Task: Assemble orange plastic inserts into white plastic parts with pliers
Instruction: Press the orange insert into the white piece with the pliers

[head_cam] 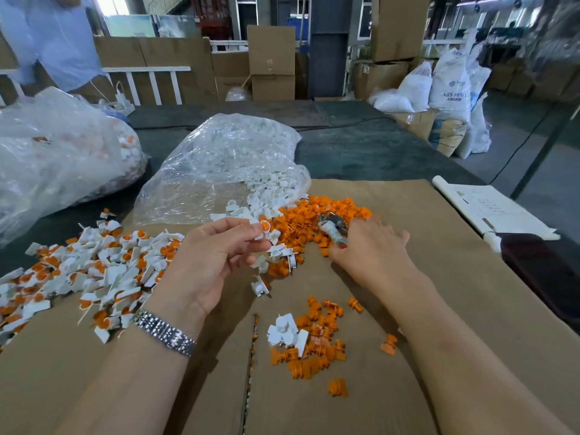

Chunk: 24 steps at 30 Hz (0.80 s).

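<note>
My left hand (208, 259) pinches a white plastic part with an orange insert (263, 229) between thumb and fingertips, above the cardboard. My right hand (372, 246) grips the pliers (333, 229), whose metal jaws point left into the pile of loose orange inserts (314, 221). Loose white parts (266, 199) spill from a clear bag just behind that pile. A heap of assembled white-and-orange pieces (94, 271) lies at the left.
A small cluster of orange inserts and white parts (310, 343) lies near me on the cardboard sheet (439, 309). Two clear plastic bags (219, 158) (56, 152) stand behind and to the left. A paper roll (489, 211) lies at the right edge. Boxes and sacks stand beyond the table.
</note>
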### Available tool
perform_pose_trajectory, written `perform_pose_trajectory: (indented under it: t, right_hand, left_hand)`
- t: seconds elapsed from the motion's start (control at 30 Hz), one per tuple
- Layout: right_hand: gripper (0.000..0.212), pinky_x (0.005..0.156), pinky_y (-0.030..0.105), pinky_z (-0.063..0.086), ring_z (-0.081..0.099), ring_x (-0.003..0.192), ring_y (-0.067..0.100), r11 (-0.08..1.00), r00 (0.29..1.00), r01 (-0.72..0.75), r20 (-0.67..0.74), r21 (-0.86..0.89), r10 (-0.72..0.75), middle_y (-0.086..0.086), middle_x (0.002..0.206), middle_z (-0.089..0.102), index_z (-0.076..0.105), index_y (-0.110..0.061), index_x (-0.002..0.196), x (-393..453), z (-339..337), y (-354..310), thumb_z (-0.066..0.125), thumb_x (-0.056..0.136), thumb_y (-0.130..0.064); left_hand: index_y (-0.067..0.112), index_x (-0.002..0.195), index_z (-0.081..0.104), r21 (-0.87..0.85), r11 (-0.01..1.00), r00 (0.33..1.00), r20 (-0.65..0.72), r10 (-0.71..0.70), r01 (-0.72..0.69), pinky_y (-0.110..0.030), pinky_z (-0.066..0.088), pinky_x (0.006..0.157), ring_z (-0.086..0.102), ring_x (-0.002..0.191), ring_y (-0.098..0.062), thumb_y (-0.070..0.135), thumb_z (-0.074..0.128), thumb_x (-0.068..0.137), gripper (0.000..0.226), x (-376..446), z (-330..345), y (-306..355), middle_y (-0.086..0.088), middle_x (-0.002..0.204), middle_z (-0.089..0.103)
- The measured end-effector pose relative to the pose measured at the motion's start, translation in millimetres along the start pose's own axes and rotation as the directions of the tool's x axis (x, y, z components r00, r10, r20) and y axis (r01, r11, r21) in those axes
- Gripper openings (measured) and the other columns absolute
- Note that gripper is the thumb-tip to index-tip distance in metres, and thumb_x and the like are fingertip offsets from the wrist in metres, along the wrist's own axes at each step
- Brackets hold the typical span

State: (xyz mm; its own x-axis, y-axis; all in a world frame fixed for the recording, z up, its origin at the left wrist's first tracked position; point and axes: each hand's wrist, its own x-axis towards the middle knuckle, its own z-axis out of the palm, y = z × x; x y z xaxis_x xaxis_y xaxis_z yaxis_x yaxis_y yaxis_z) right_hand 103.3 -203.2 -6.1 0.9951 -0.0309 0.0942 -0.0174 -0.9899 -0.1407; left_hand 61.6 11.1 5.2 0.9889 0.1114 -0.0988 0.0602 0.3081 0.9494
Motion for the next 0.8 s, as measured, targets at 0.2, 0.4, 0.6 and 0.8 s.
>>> perform_pose_trajectory:
  t: [0.2,0.4,0.6,0.8]
  right_hand:
    - [0.016,0.077,0.04,0.046,0.055,0.085,0.023,0.933,0.998,0.024,-0.067,0.358,0.0,0.002,0.089,0.057,0.055,-0.013,0.1,-1,-19,2,0.055,0.094,-0.028]
    - [0.023,0.081,0.045,0.061,0.073,0.083,0.03,0.327,0.91,-0.167,0.273,0.93,-0.313,0.011,0.086,0.07,0.065,-0.004,0.114,-12,-48,6,0.055,0.103,-0.021]
    - [0.031,0.082,0.044,0.062,0.076,0.088,0.031,0.473,0.763,-0.15,0.406,0.868,-0.503,0.014,0.092,0.075,0.062,-0.002,0.114,-31,-52,-6,0.054,0.104,-0.03]
    - [0.029,0.077,0.038,0.062,0.073,0.075,0.019,0.548,0.771,-0.07,0.394,0.833,-0.5,0.009,0.086,0.07,0.06,-0.002,0.105,-40,-52,-19,0.053,0.105,-0.031]
  left_hand:
    - [0.013,0.077,0.079,-0.05,0.998,1.0,-0.01,0.025,-0.025,-0.017,0.054,0.05,0.076,0.07,-0.017,0.013,0.084,0.064,0.014,-1,1,1,-0.009,0.081,0.076]
    - [0.015,0.075,0.08,-0.126,0.991,0.999,0.001,0.051,-0.051,-0.017,0.052,0.049,0.074,0.069,-0.015,0.015,0.083,0.066,0.01,-1,1,5,-0.006,0.08,0.076]
    - [0.017,0.075,0.082,-0.108,0.992,0.997,0.038,0.072,-0.068,-0.015,0.05,0.05,0.074,0.07,-0.012,0.022,0.085,0.065,0.011,-2,2,6,-0.002,0.08,0.076]
    - [0.015,0.074,0.081,-0.048,0.995,0.995,0.048,0.086,-0.084,-0.016,0.048,0.048,0.073,0.066,-0.014,0.018,0.083,0.068,0.007,-5,5,6,-0.007,0.078,0.075]
